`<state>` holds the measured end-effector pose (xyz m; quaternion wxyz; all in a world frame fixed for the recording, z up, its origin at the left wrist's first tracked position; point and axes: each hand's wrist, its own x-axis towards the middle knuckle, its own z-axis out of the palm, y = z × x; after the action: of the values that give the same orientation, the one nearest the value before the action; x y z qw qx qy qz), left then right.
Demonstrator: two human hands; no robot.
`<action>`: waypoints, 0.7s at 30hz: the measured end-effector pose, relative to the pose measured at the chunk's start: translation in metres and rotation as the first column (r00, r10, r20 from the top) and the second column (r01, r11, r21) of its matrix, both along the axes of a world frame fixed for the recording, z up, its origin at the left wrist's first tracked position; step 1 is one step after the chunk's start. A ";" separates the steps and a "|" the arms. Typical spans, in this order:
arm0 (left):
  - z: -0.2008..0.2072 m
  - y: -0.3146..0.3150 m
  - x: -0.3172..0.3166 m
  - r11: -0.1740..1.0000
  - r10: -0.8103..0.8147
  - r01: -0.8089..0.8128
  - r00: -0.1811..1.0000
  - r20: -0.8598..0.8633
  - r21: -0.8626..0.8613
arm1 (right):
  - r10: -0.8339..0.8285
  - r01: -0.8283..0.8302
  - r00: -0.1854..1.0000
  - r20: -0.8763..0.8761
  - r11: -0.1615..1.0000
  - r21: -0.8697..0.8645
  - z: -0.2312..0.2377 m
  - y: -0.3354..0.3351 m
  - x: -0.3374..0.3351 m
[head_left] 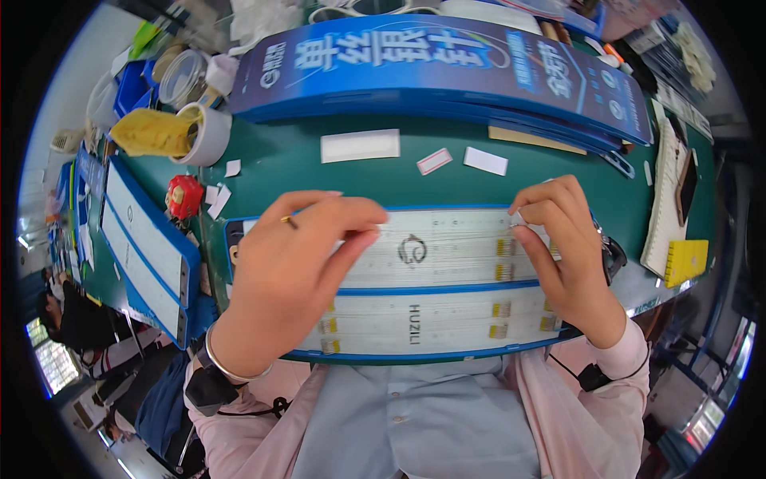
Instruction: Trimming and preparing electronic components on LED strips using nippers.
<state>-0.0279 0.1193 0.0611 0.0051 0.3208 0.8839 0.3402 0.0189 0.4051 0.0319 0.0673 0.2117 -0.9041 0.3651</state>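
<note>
A long blue-edged case (431, 285) lies flat, its length running from nine to three o'clock. Its two white panels (447, 319) carry fine lengthwise lines; a dark round emblem marks the twelve o'clock one. Yellow clusters (504, 272) sit around three and eight o'clock.

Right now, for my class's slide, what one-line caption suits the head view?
Left hand and right hand over blue-edged white panels on a green table, with stacked blue packages beyond.

Looks like a small-goods workshop — green workbench (275, 172), stack of printed blue boxes (447, 68), open blue case (447, 286) in front, similar case (149, 239) at left, white tub (215, 136) — plus a dark-clothed person (80, 321) in the background.
</note>
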 end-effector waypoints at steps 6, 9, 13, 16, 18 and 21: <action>-0.008 0.063 -0.016 0.989 -0.144 0.148 0.980 0.135 -0.021 | -0.091 0.092 0.995 -0.033 0.996 0.019 -0.009 0.033 0.002; -0.015 0.080 -0.019 0.986 -0.144 0.157 0.972 0.183 -0.055 | -0.162 0.162 0.987 0.000 0.986 -0.037 -0.010 0.049 0.002; -0.015 0.093 -0.019 0.981 -0.167 0.178 0.978 0.127 -0.079 | -0.238 0.236 0.971 0.014 0.969 0.066 0.002 0.071 0.012; -0.018 0.101 -0.017 0.993 -0.082 0.099 0.970 0.229 -0.063 | -0.367 0.337 0.928 0.060 0.899 0.280 0.018 0.102 0.036; -0.023 0.107 -0.018 0.994 -0.094 0.106 0.963 0.251 -0.032 | -0.404 0.334 0.905 0.133 0.868 0.367 0.029 0.118 0.061; -0.028 0.113 -0.018 0.987 -0.158 0.160 0.953 0.259 0.014 | -0.421 0.301 0.877 0.232 0.857 0.419 0.024 0.131 0.089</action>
<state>-0.0455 0.2319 0.0327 0.1491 0.3436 0.8483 0.3744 0.1082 0.5356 0.0560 -0.0510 -0.0160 -0.9789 0.1973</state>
